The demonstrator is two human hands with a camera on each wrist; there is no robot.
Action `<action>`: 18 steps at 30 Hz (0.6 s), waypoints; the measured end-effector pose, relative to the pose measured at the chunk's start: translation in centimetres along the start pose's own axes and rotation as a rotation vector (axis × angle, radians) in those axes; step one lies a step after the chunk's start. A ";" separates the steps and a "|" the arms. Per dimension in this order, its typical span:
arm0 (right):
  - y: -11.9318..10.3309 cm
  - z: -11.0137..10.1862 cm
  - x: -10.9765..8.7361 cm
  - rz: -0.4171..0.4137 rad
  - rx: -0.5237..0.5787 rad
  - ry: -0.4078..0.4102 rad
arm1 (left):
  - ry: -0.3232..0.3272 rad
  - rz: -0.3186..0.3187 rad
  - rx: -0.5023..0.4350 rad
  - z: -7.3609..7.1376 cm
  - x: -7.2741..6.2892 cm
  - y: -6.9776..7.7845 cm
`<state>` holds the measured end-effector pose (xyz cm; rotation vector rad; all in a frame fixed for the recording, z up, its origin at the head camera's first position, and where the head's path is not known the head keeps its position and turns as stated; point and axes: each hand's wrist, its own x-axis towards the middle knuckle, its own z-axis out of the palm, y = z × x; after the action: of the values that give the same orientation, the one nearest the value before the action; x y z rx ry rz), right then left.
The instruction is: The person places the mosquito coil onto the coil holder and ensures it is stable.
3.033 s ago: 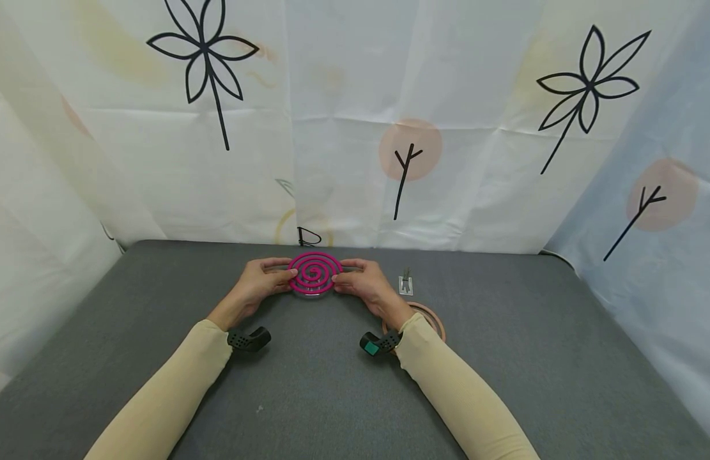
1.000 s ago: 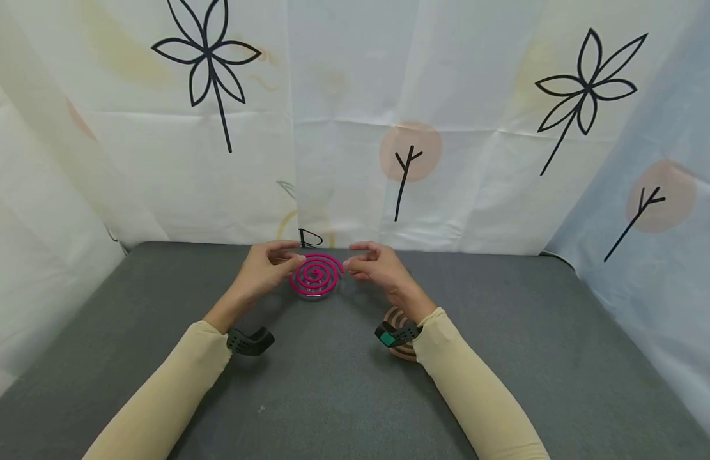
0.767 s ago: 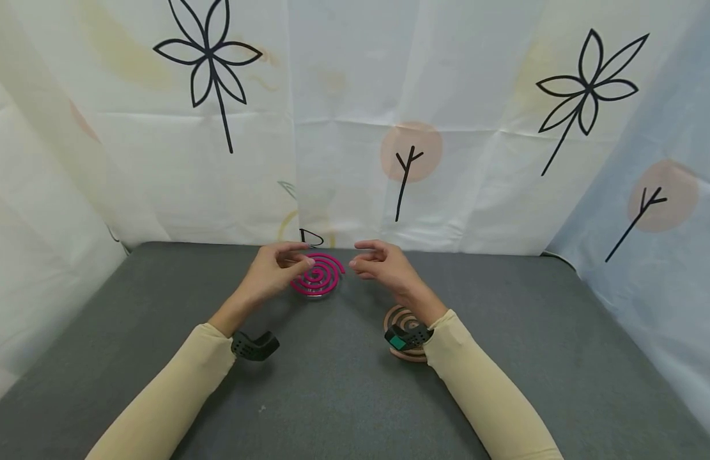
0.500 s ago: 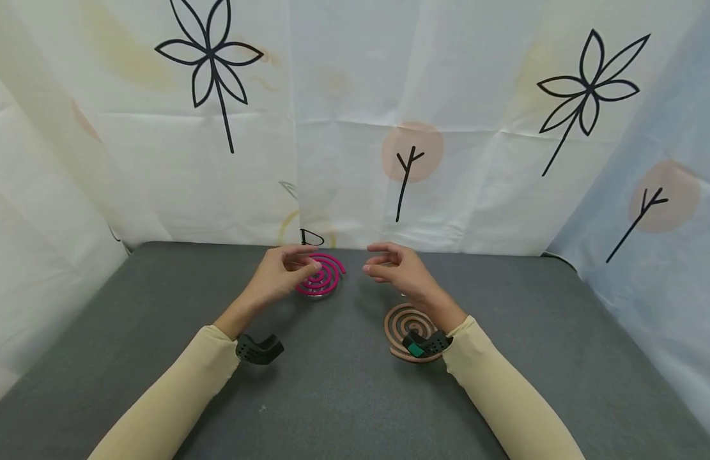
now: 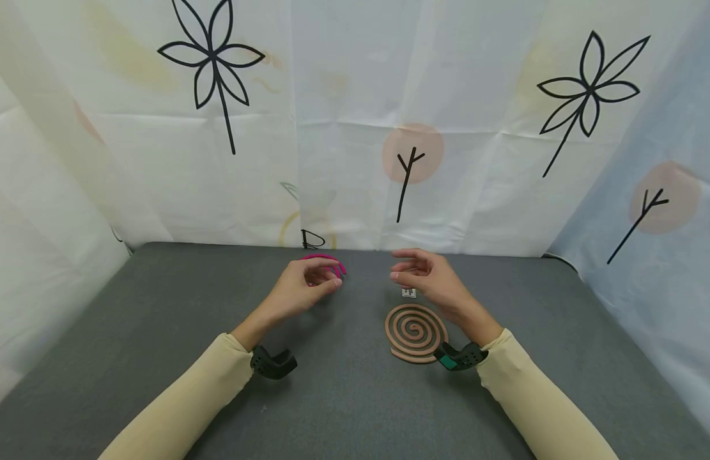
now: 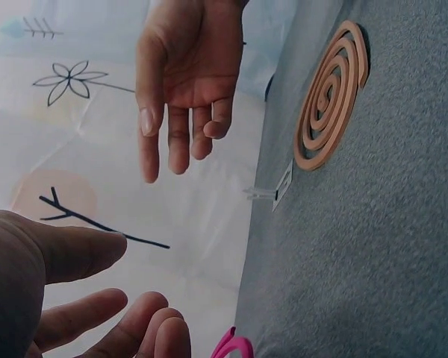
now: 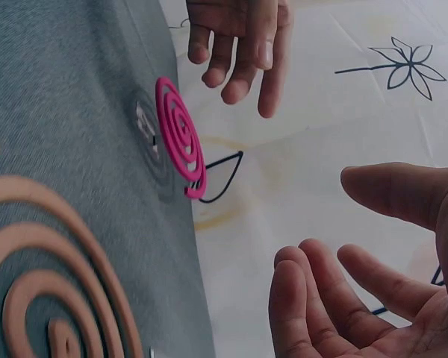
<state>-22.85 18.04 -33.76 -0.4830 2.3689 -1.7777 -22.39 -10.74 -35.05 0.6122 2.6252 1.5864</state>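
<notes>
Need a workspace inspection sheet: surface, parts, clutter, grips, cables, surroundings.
Surface: grey table, looks fabric-like.
Pink coil: raised above the table; support unclear; partly hidden by the left hand in the head view.
Brown coil: flat on the table.
Metal clip: on the table, behind the brown coil.
Clutter: pale speck.
Left grip: empty, fingers loosely bent.
Right grip: same.
Cables: dark lines at back corners, possibly cords.
Surroundings: patterned curtain.
</notes>
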 end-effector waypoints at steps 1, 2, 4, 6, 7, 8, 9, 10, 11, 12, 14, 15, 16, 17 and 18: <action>0.0 -0.2 -0.2 0.000 -0.001 0.004 | -0.002 0.004 -0.001 0.1 0.0 0.1; 0.1 -0.4 -0.4 -0.002 -0.003 0.007 | -0.004 0.009 0.001 0.3 0.0 0.1; 0.2 -0.8 -0.8 -0.008 0.001 0.013 | -0.008 0.017 -0.002 0.6 -0.1 0.2; 0.4 -1.3 -1.1 -0.014 -0.001 0.018 | -0.013 0.030 -0.004 0.8 -0.1 0.2; 0.5 -1.5 -1.3 -0.016 -0.002 0.021 | -0.016 0.033 -0.007 0.9 -0.2 0.3; 0.7 -1.8 -1.5 -0.018 -0.002 0.023 | -0.019 0.038 -0.008 1.1 -0.2 0.2; 0.8 -2.0 -1.7 -0.017 -0.002 0.026 | -0.022 0.042 -0.008 1.2 -0.2 0.2; 1.0 -2.2 -1.9 -0.016 -0.004 0.029 | -0.028 0.045 -0.007 1.3 -0.2 0.3; 1.1 -2.4 -2.1 -0.014 -0.005 0.032 | -0.034 0.046 -0.007 1.4 -0.3 0.3; 1.3 -2.6 -2.3 -0.013 -0.004 0.033 | -0.039 0.044 -0.008 1.5 -0.4 0.3; 1.5 -3.0 -2.6 -0.010 -0.009 0.040 | -0.050 0.045 -0.005 1.7 -0.5 0.3; 1.7 -3.2 -2.8 -0.012 -0.010 0.043 | -0.056 0.043 -0.006 1.8 -0.5 0.3; 1.8 -3.3 -3.0 -0.014 -0.013 0.045 | -0.062 0.041 -0.008 1.9 -0.6 0.3; 1.9 -3.5 -3.2 -0.015 -0.017 0.048 | -0.066 0.038 -0.011 2.0 -0.7 0.4; 2.1 -3.6 -3.4 -0.018 -0.022 0.051 | -0.072 0.035 -0.013 2.1 -0.7 0.4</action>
<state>-21.12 23.00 -34.95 -0.4690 2.4283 -1.7944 -21.16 -9.03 -35.87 0.7039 2.5643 1.5588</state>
